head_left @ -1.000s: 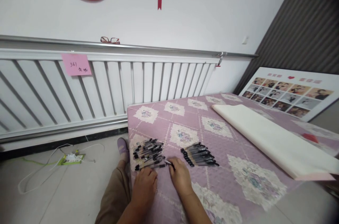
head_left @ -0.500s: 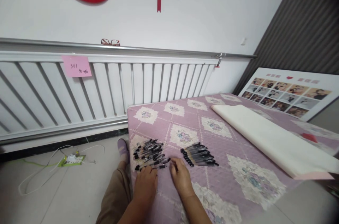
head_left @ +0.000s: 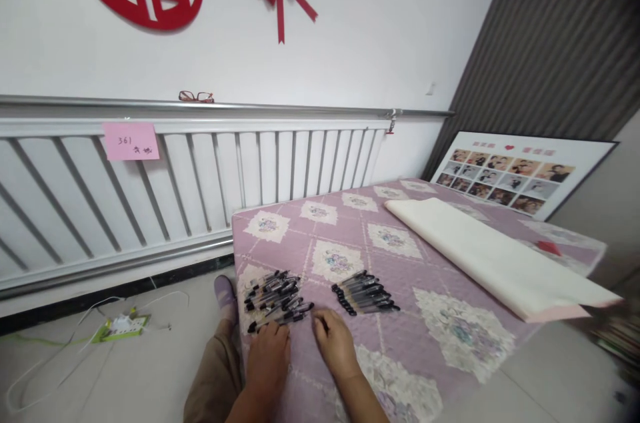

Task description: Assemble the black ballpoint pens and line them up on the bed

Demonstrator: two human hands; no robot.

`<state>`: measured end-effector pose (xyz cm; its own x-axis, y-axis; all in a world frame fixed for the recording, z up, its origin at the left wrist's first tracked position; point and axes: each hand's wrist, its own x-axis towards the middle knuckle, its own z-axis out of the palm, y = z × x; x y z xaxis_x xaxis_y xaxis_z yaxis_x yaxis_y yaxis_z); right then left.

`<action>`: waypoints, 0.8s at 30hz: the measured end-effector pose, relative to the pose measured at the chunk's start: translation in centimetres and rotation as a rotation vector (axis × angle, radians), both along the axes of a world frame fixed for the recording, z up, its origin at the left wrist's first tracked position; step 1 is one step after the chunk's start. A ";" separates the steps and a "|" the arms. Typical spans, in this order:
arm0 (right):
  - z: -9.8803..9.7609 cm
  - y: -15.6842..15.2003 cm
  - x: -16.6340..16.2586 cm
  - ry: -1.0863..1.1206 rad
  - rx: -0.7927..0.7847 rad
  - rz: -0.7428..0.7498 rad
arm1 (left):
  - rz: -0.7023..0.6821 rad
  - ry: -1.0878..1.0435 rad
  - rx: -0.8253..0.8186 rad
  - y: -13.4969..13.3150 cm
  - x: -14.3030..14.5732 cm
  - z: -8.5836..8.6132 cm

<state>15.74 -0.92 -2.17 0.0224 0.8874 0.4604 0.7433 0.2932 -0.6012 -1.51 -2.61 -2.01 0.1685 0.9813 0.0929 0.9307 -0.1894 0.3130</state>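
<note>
A jumbled pile of black-capped pens with clear barrels [head_left: 277, 296] lies near the left edge of the purple patterned bedspread [head_left: 345, 226]. At the pile's near side, my left hand [head_left: 270, 346] is closed, its fingers curled down against the nearest pens; what they grip is hidden. My right hand [head_left: 337, 343] rests just right of the pile, fingers bent and a small gap showing beside the thumb, with nothing visible in it. Further right, a neater row of similar pens [head_left: 367, 293] lies side by side, their ends roughly lined up.
A long cream folded sheet [head_left: 480, 256] lies across the bed's right part, near a red piece [head_left: 549, 247]. A photo board [head_left: 515, 173] leans at the back. A white radiator [head_left: 210, 173] lines the wall; a power strip [head_left: 121, 327] with cables sits on the floor.
The camera view has shifted, so the scene appears further left. My hands stay beside the pile; the right hand sits slightly farther from the nearest pen tips.
</note>
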 end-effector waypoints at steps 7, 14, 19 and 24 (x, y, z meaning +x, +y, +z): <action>-0.5 -2.6 1.0 0.057 0.039 -0.078 | -0.031 0.000 0.001 -0.2 -0.1 -0.1; -0.8 -3.1 5.8 -0.008 0.114 -0.256 | -0.035 0.044 -0.012 -0.6 0.1 0.8; -0.2 -2.0 10.1 -0.280 0.016 -0.316 | -0.092 0.043 0.019 -0.1 0.0 -0.4; 0.9 0.1 11.7 -0.407 -0.176 -0.094 | -0.171 0.057 0.113 0.7 -0.4 -2.6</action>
